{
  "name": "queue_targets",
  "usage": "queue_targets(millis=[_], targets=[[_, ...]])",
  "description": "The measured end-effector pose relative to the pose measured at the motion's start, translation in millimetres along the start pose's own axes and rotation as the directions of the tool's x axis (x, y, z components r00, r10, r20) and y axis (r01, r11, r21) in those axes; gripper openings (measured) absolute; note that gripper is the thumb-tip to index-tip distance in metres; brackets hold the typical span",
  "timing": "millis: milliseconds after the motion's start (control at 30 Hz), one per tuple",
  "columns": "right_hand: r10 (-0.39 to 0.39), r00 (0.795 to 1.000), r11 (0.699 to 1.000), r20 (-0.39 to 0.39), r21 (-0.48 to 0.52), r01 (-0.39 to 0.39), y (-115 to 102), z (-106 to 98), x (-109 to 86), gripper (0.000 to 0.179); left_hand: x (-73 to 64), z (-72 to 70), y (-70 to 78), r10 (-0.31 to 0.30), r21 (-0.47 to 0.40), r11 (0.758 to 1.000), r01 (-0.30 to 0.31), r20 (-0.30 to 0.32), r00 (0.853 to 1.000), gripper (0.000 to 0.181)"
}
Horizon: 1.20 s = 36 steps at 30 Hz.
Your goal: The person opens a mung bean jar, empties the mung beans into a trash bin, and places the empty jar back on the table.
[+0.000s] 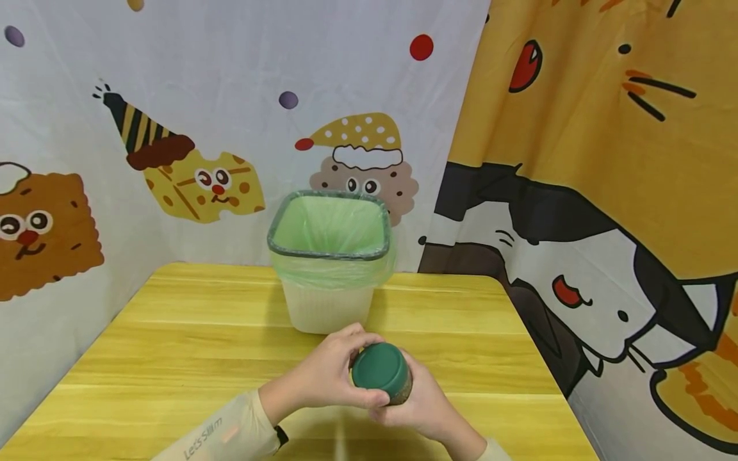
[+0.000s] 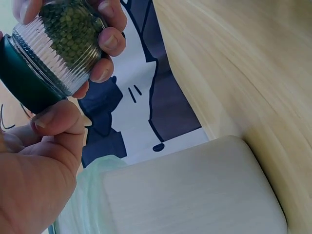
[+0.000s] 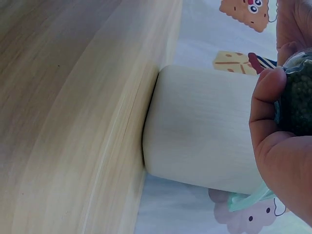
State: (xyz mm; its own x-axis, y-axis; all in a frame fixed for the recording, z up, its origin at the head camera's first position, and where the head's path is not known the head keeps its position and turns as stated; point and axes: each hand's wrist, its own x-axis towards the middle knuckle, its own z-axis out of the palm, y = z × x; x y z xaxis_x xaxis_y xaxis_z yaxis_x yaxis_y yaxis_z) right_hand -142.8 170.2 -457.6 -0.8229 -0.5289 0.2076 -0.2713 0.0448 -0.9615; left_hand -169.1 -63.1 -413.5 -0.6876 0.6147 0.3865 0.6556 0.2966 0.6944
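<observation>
Both hands hold a ribbed glass jar [image 2: 73, 39] filled with small green beans or pellets, raised above the table. Its dark green lid [image 1: 379, 367] faces up and toward the head camera. My left hand [image 1: 328, 371] pinches that lid between thumb and fingers at its rim. Around the glass body curl the fingers of my right hand [image 1: 423, 403], also seen in the right wrist view, where the jar is partly cut off by the frame edge. The lid sits on the jar in the left wrist view.
Just beyond the hands, a white waste bin [image 1: 328, 307] stands on the wooden table [image 1: 202, 346]. A light green bag [image 1: 334, 272] lines it, held by a dark rim [image 1: 328, 255]. Cartoon-printed cloth [image 1: 230, 64] hangs behind and to the right.
</observation>
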Motion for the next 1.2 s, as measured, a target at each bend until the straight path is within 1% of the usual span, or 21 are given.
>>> queue_targets(millis=[67,133,300,400,533,667,867,1133,1200], targets=[[0.000,1.000,1.000,-0.019,-0.009,-0.001,0.1,1.1,0.1,0.073,0.0,0.3,0.9,-0.005,0.002,1.000,0.005,-0.010,1.000,0.069],[0.011,0.998,0.999,-0.054,-0.035,-0.013,0.1,2.7,0.2,0.073,0.0,1.0,1.2,-0.012,0.010,1.000,0.013,-0.025,1.000,0.068],[0.061,0.986,0.992,-0.157,-0.103,-0.078,-1.0,6.7,0.0,0.076,0.5,3.7,1.8,-0.034,0.024,0.999,0.036,-0.070,0.997,0.064],[0.083,0.980,0.990,-0.179,-0.099,-0.102,-1.8,7.7,-0.2,0.077,0.7,5.1,2.8,-0.050,0.021,0.998,0.052,-0.090,0.995,0.062],[0.090,0.975,0.987,-0.202,-0.111,-0.114,-2.9,8.9,-0.5,0.078,0.7,7.2,3.6,-0.062,0.032,0.997,0.066,-0.121,0.991,0.062],[0.078,0.966,0.983,-0.248,-0.142,-0.116,-2.7,11.2,-0.5,0.082,1.6,8.9,6.1,-0.091,0.046,0.994,0.099,-0.150,0.984,0.063],[0.027,0.944,0.971,-0.329,-0.217,-0.104,-1.8,16.9,-0.8,0.083,2.1,11.2,10.1,-0.138,0.066,0.986,0.152,-0.182,0.974,0.065],[-0.027,0.920,0.946,-0.392,-0.307,-0.103,-4.6,22.7,-0.9,0.084,2.5,13.7,12.2,-0.199,0.052,0.976,0.212,-0.191,0.961,0.063],[-0.037,0.920,0.941,-0.391,-0.322,-0.099,-4.6,22.7,-0.5,0.083,1.9,14.5,11.2,-0.215,0.043,0.973,0.227,-0.193,0.957,0.064]])
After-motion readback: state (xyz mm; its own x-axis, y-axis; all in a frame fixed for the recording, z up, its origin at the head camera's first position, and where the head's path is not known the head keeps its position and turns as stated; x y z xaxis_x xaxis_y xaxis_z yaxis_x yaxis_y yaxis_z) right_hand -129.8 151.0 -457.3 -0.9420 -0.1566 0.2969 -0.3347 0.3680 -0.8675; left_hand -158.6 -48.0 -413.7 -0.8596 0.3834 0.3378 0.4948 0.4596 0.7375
